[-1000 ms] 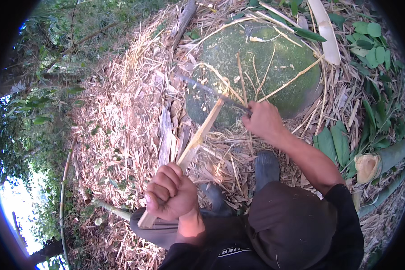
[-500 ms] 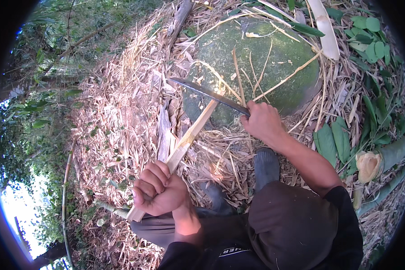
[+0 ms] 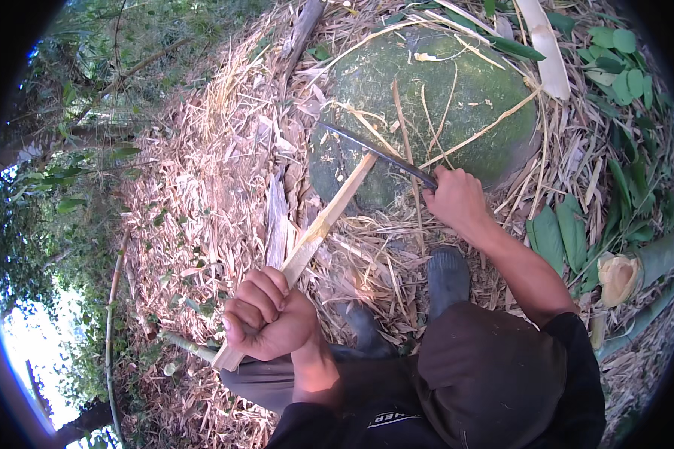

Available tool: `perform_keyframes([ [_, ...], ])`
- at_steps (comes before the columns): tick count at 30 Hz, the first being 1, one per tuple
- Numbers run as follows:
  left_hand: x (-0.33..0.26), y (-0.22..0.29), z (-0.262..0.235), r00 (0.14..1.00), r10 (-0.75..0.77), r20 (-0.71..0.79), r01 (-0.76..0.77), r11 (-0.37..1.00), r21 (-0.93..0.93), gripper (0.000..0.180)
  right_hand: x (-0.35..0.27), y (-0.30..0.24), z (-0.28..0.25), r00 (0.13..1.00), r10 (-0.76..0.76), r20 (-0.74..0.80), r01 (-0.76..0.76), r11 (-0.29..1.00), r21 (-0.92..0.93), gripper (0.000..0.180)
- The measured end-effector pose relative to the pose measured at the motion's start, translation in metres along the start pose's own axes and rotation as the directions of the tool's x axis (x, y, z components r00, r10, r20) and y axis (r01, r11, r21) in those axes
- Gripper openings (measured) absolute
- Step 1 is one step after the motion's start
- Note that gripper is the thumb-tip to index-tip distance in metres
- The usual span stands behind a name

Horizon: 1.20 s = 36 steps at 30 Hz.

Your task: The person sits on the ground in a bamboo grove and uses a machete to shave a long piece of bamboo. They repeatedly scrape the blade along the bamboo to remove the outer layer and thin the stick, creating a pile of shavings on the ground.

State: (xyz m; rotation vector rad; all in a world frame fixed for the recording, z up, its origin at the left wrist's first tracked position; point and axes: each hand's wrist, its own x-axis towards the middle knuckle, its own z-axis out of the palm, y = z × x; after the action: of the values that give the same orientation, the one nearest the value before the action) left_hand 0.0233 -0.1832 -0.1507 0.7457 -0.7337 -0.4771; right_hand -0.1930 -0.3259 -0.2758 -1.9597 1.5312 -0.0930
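My left hand [image 3: 269, 314] is closed in a fist around a long pale split stick [image 3: 326, 223], which looks like bamboo or wood. The stick slants up and to the right from my fist, its far end against a big green mossy boulder [image 3: 352, 78]. In my right hand [image 3: 457, 198] is the handle of a long dark-bladed knife [image 3: 352, 138]. Its blade lies across the stick's far end, pointing up and left over the boulder. My fingers hide the knife's handle.
Thin shavings [image 3: 494, 129] lie over the boulder, and dry leaf litter [image 3: 195, 179] covers the ground. My dark boots [image 3: 447, 280] stand before the boulder. At right are green leaves [image 3: 569, 232] and a cut pale-ended stalk [image 3: 618, 278]. A wide pale strip [image 3: 544, 52] lies beyond.
The knife and my right hand have shifted right, with the blade now nearer the stick's tip. A thin strip on the boulder has slid toward me. My left hand keeps its grip.
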Motion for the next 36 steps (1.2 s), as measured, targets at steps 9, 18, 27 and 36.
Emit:
perform_keyframes([
  [9, 0.013, -0.014, 0.003, 0.963, 0.271, -0.018, -0.245, 0.897, 0.369, 0.046, -0.006, 0.006, 0.004, 0.985, 0.062, 0.160, -0.115, 0.933, 0.342, 0.024],
  [18, 0.048, -0.037, -0.009, 0.853, 0.502, -0.141, -0.372, 0.776, 0.509, 0.030, -0.034, -0.026, -0.004, 0.999, -0.021, 0.031, 0.012, 0.966, 0.259, 0.024],
  [27, 0.039, -0.044, 0.015, 0.791, 0.596, -0.136, -0.437, 0.707, 0.555, 0.039, -0.043, -0.069, -0.030, 0.935, -0.353, 0.041, 0.312, 0.870, 0.382, 0.022],
  [36, 0.040, -0.043, -0.003, 0.774, 0.612, -0.160, -0.408, 0.676, 0.614, 0.046, -0.045, -0.066, -0.020, 0.945, -0.325, 0.017, 0.308, 0.911, 0.273, 0.022],
])
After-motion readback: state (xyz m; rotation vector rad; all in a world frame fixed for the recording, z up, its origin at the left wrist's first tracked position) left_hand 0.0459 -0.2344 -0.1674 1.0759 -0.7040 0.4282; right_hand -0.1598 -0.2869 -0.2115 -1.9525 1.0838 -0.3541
